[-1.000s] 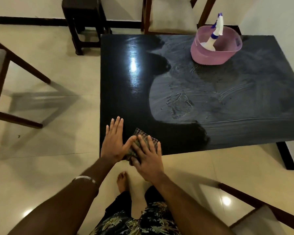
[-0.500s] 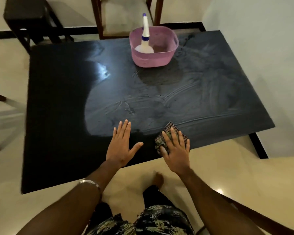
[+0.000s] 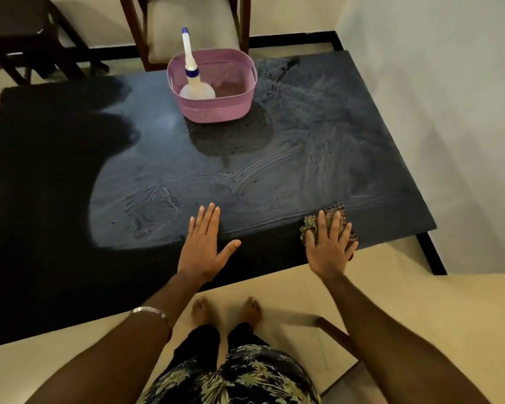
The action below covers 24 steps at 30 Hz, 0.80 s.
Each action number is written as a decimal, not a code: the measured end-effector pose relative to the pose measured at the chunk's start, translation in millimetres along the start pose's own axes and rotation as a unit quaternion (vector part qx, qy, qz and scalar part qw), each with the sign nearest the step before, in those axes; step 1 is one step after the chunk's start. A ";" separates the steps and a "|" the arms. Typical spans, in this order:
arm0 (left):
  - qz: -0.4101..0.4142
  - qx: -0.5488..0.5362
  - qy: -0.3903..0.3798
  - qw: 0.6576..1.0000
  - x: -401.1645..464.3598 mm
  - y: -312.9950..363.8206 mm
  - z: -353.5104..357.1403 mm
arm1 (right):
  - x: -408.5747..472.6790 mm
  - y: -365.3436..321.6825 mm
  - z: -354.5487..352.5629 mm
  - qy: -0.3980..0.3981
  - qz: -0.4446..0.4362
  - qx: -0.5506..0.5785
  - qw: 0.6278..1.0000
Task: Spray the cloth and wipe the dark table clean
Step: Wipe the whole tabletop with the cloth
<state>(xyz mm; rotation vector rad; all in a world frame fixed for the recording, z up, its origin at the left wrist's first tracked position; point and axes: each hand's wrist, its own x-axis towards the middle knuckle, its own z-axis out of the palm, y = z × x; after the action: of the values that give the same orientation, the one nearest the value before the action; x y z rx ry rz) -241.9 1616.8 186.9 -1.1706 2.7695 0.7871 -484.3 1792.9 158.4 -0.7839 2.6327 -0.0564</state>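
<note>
Head view: right hand (image 3: 328, 246) lies flat, fingers spread, pressing the folded checked cloth (image 3: 337, 212) onto the dark bench (image 3: 70, 272) at its near edge, well to the right of the pink basket (image 3: 216, 109); left hand (image 3: 204, 246) rests open-palmed, fingers spread, on the bench nearer the basket's side. Spray bottle (image 3: 191, 83) stands inside the basket. Risk, as I judge it: cloth sits close to the edge, so a stroke outward could drag it off; streaks near the basket may go unwiped.
</note>
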 end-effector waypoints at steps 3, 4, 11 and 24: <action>-0.008 -0.006 0.012 1.000 -1.0 -11.9 -3.7 | -27.6 -57.2 19.6 -0.005 -0.035 -0.008 0.999; -0.007 -0.010 0.017 1.000 -1.8 -16.0 -5.7 | -40.8 -81.3 27.6 -0.011 -0.069 -0.017 0.997; -0.064 0.004 0.061 0.996 -13.3 -53.3 -23.0 | -108.0 -206.8 57.6 -0.143 -0.386 -0.133 0.902; -0.056 0.012 0.028 0.998 -31.5 -83.0 -21.1 | -16.5 -58.4 10.3 -0.012 -0.012 -0.041 0.999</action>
<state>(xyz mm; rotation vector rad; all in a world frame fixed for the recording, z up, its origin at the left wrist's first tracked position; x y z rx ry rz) -159.5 1579.1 175.8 -1.3514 2.7197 0.7197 -437.5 1753.2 163.4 -0.8372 2.6180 0.0532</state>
